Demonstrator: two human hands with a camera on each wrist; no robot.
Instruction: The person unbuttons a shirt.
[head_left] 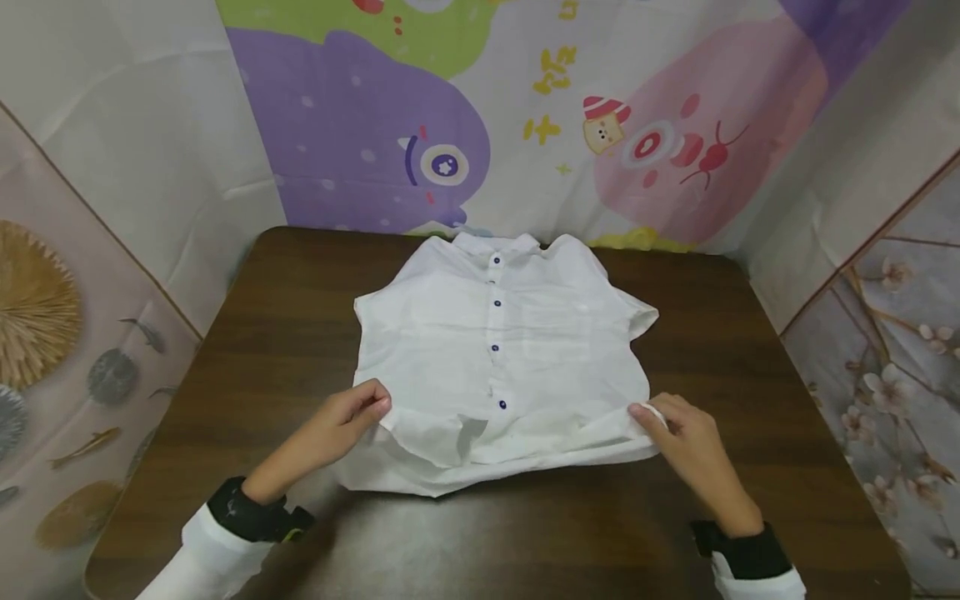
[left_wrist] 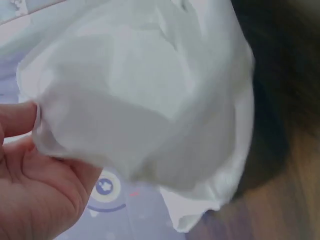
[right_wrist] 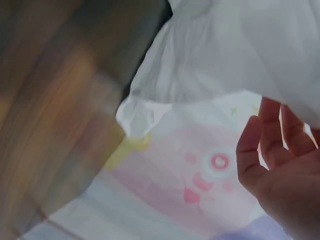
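A white button-up shirt (head_left: pixel 427 333) with dark blue buttons lies front up, its collar toward the far edge of the table. At the lower left, my left hand (head_left: pixel 348 421) pinches the hem between thumb and fingers. My right hand (head_left: pixel 686 433) grips the hem's other side, thumb over the cloth. Between the hands the lower front is raised and folded, so the inside of the back panel shows below it. In the left wrist view the thumb (left_wrist: pixel 19 119) presses on the cloth edge. The right wrist view has the shirt partly hiding the right fingertips.
The brown wooden table (head_left: pixel 292 308) has rounded corners. Behind it hangs a cartoon-printed curtain (head_left: pixel 540 175) in purple, green and pink. Patterned cloth panels stand at the left and right. Each wrist wears a black band (head_left: pixel 243 510) over a white sleeve.
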